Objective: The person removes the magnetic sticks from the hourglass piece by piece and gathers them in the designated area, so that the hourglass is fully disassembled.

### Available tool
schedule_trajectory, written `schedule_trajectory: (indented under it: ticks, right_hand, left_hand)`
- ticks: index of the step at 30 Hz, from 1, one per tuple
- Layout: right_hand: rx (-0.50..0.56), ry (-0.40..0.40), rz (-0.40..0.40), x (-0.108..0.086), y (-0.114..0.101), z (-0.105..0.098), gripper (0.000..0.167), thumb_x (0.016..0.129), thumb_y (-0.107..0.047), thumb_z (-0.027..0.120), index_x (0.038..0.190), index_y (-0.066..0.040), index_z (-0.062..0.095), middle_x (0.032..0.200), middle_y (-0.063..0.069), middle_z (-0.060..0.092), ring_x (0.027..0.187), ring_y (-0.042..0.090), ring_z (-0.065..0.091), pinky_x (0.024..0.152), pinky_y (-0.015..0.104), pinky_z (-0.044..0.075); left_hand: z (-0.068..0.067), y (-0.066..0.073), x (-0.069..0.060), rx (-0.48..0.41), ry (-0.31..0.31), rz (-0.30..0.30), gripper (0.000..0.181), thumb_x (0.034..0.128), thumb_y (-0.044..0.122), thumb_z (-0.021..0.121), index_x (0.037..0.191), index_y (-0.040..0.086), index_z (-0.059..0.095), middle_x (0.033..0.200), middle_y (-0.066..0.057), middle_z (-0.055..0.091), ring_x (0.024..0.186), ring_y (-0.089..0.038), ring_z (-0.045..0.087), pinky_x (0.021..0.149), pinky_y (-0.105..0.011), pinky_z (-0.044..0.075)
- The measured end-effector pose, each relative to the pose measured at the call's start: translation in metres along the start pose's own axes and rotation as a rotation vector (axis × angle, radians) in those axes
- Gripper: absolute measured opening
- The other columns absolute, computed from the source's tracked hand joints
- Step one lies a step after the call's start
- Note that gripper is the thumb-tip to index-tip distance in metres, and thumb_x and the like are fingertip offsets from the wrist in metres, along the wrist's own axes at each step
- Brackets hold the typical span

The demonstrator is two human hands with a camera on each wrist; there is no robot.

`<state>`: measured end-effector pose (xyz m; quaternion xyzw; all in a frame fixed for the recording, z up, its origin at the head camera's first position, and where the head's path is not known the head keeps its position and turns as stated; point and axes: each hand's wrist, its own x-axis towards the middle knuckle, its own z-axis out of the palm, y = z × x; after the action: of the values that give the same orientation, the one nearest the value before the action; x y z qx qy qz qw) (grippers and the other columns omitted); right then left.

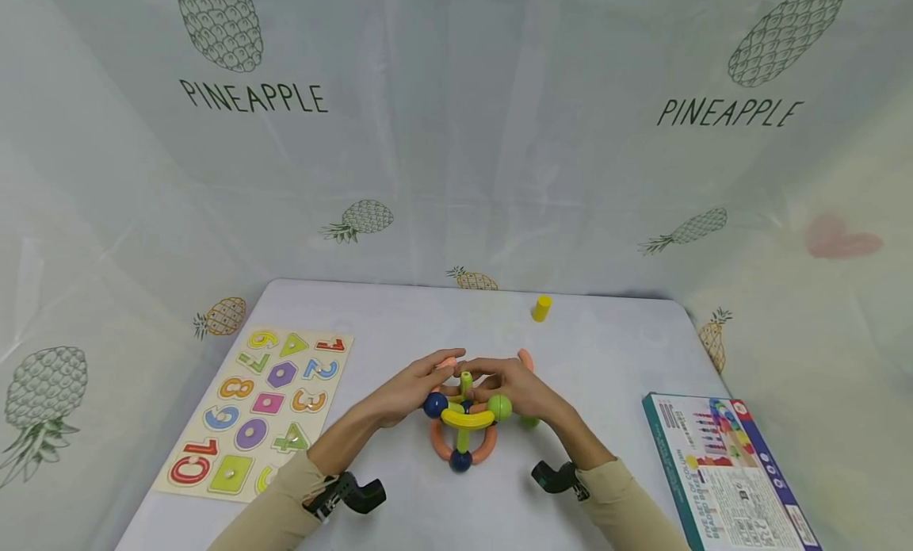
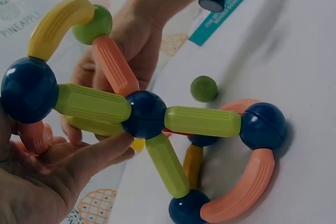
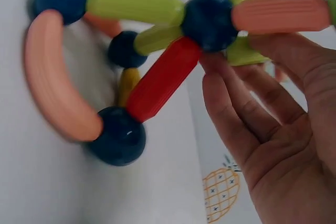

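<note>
A frame of magnetic sticks and balls [image 1: 464,438] stands on the table between both hands. Dark blue balls [image 2: 147,115] and a green ball [image 2: 92,24] join its light green, coral, yellow and red sticks [image 3: 164,80]. On its left side, my left hand [image 1: 414,386] holds the frame near a coral curved stick [image 2: 34,136] below a blue ball. From the other side my right hand [image 1: 515,386] grips the frame's upper part, its fingers around a light green stick [image 3: 244,53]. Some fingertips are hidden behind the pieces.
A loose green ball [image 2: 203,88] lies beside the frame, and a coral curved stick [image 1: 526,359] shows behind the right hand. A yellow cylinder [image 1: 542,308] stands farther back. The number puzzle board [image 1: 238,380] lies left; a boxed set [image 1: 735,472] lies right.
</note>
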<state>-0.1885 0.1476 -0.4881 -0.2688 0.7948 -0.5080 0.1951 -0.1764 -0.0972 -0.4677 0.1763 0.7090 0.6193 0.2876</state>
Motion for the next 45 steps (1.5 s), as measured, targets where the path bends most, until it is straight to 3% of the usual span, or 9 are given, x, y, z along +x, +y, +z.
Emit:
schedule_trajectory:
  ticks: [7,12,16,20,23,29,38,45]
  right_hand:
    - [-0.035,0.046,-0.014,0.0,0.004,-0.003,0.035,0.097,-0.023,0.069,0.131,-0.029,0.065,0.118,0.0,0.068,0.092,0.015,0.071,0.08,0.03,0.058]
    - [-0.078,0.097,-0.031,-0.007,0.006,-0.016,0.025,0.098,-0.025,0.068,0.123,-0.026,0.066,0.111,-0.002,0.071,0.095,0.02,0.068,0.08,0.037,0.059]
    - [-0.075,0.129,0.024,-0.022,0.011,-0.033,0.025,0.097,-0.027,0.069,0.12,-0.019,0.068,0.112,0.003,0.068,0.094,0.031,0.067,0.078,0.05,0.059]
    - [-0.08,0.137,0.146,-0.045,0.023,-0.054,0.031,0.097,-0.031,0.069,0.121,-0.012,0.069,0.11,0.004,0.068,0.091,0.031,0.067,0.081,0.052,0.057]
    - [-0.052,0.098,0.224,-0.063,0.032,-0.068,0.034,0.097,-0.029,0.069,0.122,-0.006,0.067,0.106,0.007,0.068,0.092,0.034,0.068,0.082,0.051,0.057]
    - [0.054,-0.078,0.275,-0.088,0.043,-0.08,0.033,0.094,-0.02,0.072,0.117,0.001,0.061,0.096,0.017,0.071,0.093,0.048,0.065,0.081,0.051,0.057]
    - [0.068,-0.237,0.329,-0.099,0.058,-0.06,0.016,0.09,-0.017,0.074,0.102,-0.007,0.069,0.084,0.02,0.073,0.077,0.028,0.069,0.065,0.037,0.056]
    - [0.055,-0.263,0.338,-0.101,0.062,-0.05,0.007,0.092,-0.012,0.072,0.095,-0.006,0.072,0.081,0.02,0.071,0.069,0.02,0.064,0.058,0.03,0.052]
  left_hand:
    - [-0.001,0.002,0.001,-0.022,-0.017,0.0,0.053,0.1091,0.04,0.041,0.157,0.019,0.033,0.158,-0.017,0.037,0.124,-0.034,0.061,0.104,-0.047,0.048]
    - [-0.002,0.002,0.001,-0.054,-0.048,0.008,0.051,0.1101,0.037,0.04,0.158,0.021,0.031,0.16,-0.017,0.035,0.121,-0.032,0.063,0.106,-0.048,0.046]
    - [-0.002,0.002,0.001,-0.058,-0.055,0.008,0.05,0.1107,0.035,0.038,0.158,0.021,0.031,0.16,-0.015,0.035,0.121,-0.031,0.064,0.106,-0.049,0.046]
    - [-0.001,0.002,0.002,-0.066,-0.059,0.012,0.05,0.1108,0.034,0.038,0.158,0.02,0.031,0.16,-0.014,0.035,0.12,-0.031,0.064,0.106,-0.052,0.044]
    - [-0.001,0.002,0.002,-0.074,-0.068,0.015,0.05,0.1108,0.033,0.039,0.158,0.019,0.031,0.16,-0.014,0.035,0.121,-0.032,0.064,0.107,-0.054,0.041]
    - [-0.002,0.001,0.002,-0.062,-0.074,0.021,0.051,0.1109,0.034,0.038,0.158,0.018,0.03,0.161,-0.015,0.034,0.121,-0.031,0.064,0.108,-0.056,0.039]
    - [-0.003,0.005,0.0,-0.044,-0.071,0.016,0.05,0.1109,0.033,0.038,0.159,0.019,0.03,0.161,-0.013,0.035,0.121,-0.03,0.064,0.109,-0.054,0.04]
    - [-0.001,0.004,0.001,-0.065,-0.074,0.022,0.051,0.1111,0.032,0.038,0.159,0.018,0.029,0.161,-0.018,0.032,0.122,-0.033,0.063,0.108,-0.055,0.041]
